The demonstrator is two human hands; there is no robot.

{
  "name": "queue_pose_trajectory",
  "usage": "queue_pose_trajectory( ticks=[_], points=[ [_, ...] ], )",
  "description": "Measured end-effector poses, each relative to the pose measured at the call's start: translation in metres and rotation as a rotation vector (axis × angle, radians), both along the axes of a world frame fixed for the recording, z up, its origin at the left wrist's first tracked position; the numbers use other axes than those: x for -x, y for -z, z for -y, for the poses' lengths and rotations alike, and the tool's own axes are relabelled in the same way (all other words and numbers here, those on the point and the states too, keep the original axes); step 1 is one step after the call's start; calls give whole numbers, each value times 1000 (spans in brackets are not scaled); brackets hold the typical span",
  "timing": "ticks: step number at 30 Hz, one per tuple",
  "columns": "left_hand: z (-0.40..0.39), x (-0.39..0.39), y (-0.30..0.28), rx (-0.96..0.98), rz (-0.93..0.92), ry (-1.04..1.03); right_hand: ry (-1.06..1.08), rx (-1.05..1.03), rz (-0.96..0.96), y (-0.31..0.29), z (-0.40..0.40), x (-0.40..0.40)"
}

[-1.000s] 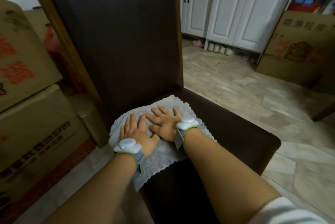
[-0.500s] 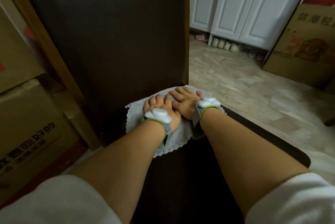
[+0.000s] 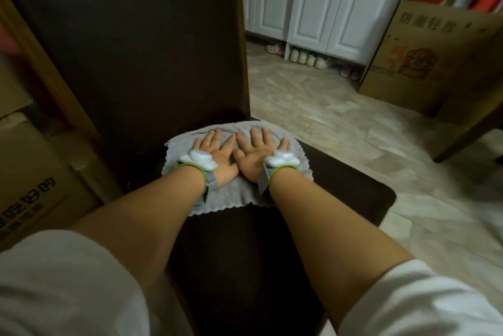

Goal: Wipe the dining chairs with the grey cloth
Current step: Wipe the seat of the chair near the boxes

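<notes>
Mid-wipe on the seat, by the look of it. Grey cloth (image 3: 239, 191) spread flat at the back of the dark chair seat (image 3: 340, 188), centre of frame, right up against the tall backrest (image 3: 136, 49). Left hand (image 3: 219, 157) and right hand (image 3: 254, 156) side by side on it, fingers straight and splayed, pressing down, gripping nothing. Probably plenty left: front of seat, backrest, other chairs. Can't tell what's already clean, too dim. Chair legs hidden, seat front blocked by arms, no other chairs clearly in view.
</notes>
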State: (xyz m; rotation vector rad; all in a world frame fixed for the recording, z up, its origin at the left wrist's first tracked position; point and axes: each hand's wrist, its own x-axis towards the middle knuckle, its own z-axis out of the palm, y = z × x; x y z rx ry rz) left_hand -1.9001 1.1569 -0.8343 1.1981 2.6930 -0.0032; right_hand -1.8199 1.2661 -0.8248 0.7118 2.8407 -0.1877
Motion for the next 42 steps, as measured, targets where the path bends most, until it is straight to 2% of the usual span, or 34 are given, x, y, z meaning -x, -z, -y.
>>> queue_pose_trajectory(
  ticks=[5, 12, 17, 24, 29, 33, 37, 40, 42],
  points=[
    [24, -52, 0, -4, -33, 96, 6, 40, -44, 2, 26, -61],
    [41, -124, 8, -51, -81, 301, 133, 94, -238, 9, 55, -161],
    [-5, -138, 12, -90, -90, 441, 301, 152, -282, 18, 11, -191],
    [-78, -130, 16, -162, -58, 397, 424, 61, -254, 29, -59, -165],
    [-98, -93, 13, -159, 22, 405, 316, 43, -123, 21, -91, -124],
    [-99, -31, 15, -187, 16, 211, 232, 95, -68, 25, -105, -62],
    [-103, 12, 24, -183, -50, 42, 121, 154, -59, 30, -102, 4],
    [-113, 28, 26, -118, 0, 56, 69, 129, -57, 33, -106, 24],
    [-115, 35, 27, -90, 30, 64, 103, 157, -130, 36, -110, 26]
  ],
)
